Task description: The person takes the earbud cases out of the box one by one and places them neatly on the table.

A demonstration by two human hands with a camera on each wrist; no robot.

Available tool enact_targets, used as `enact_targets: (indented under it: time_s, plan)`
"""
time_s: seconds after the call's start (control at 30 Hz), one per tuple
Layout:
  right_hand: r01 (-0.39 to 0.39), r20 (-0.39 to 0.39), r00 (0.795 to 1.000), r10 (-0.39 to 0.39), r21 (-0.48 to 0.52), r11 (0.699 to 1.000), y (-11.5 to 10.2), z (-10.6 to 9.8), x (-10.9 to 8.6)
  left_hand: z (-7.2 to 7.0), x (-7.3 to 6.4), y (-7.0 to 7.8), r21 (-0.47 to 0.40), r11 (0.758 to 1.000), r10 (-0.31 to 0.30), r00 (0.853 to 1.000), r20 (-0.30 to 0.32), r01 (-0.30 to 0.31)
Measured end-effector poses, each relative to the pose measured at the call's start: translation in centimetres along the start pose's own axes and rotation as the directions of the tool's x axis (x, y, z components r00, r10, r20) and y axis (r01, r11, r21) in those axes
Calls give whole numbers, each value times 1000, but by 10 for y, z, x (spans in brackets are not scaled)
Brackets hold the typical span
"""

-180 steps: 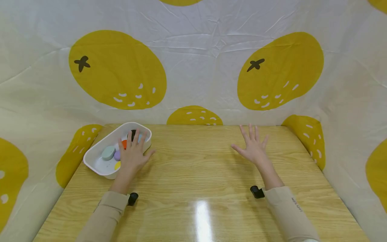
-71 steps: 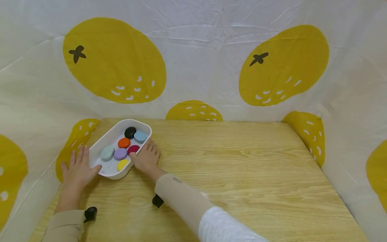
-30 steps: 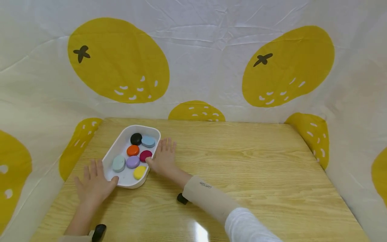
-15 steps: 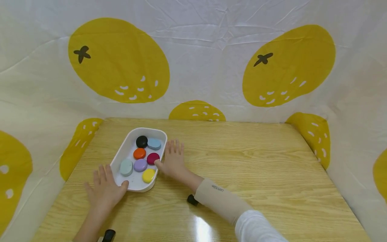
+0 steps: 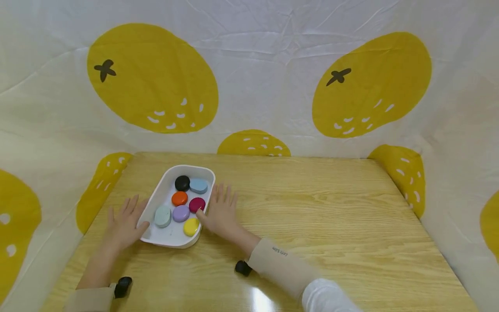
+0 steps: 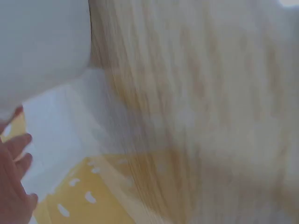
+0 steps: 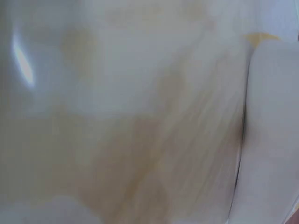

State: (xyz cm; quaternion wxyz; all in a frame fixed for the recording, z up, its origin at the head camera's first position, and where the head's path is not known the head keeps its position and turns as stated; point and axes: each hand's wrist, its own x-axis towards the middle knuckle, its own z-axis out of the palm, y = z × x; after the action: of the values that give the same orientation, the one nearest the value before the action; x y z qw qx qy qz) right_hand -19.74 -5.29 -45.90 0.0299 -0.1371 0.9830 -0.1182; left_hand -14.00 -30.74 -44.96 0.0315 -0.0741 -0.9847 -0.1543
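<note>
A white tray stands at an angle on the left half of the table, holding several smooth, rounded, flat pieces whose kind I cannot tell. Among them are a black piece, an orange piece and a yellow piece. At the tray's left side is my left hand, fingers extended and thumb at the rim. My right hand lies along the opposite side, its fingers straight outside the wall and its thumb over the rim. In the left wrist view, left-hand fingers show below the tray wall.
The wooden table extends to the right of the tray. A white cloth with large yellow fruit prints hangs behind and at both sides. Black wrist cameras sit by the sleeves.
Both hands came to the tray's sides, and it slid right and toward me while turning slightly. Over the last half second it has stayed nearly still, and my left hand has shifted left.
</note>
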Motion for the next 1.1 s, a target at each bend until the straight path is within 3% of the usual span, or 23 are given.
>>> enact_targets:
  time_s: [0.2,0.3,0.47,0.7,0.87,1.1]
  plan:
    - [-45,13,999,44,56,997,-10,2,-11,-5,23,-19,49,992,111,993,28,-112]
    - [-62,44,997,59,81,995,-14,2,-16,-5,31,-22,52,990,128,989,77,-132]
    - [-83,90,993,73,116,990,-20,2,-20,-6,37,-21,46,992,111,983,149,-119]
    - [-83,95,993,74,92,992,-21,4,-20,-4,38,-18,52,994,87,979,183,-98]
    - [-72,89,994,67,50,996,-18,5,-20,-3,35,-12,51,995,71,982,175,-81]
    - [-46,104,993,46,-2,999,-7,4,-21,1,23,5,65,998,4,988,154,-14]
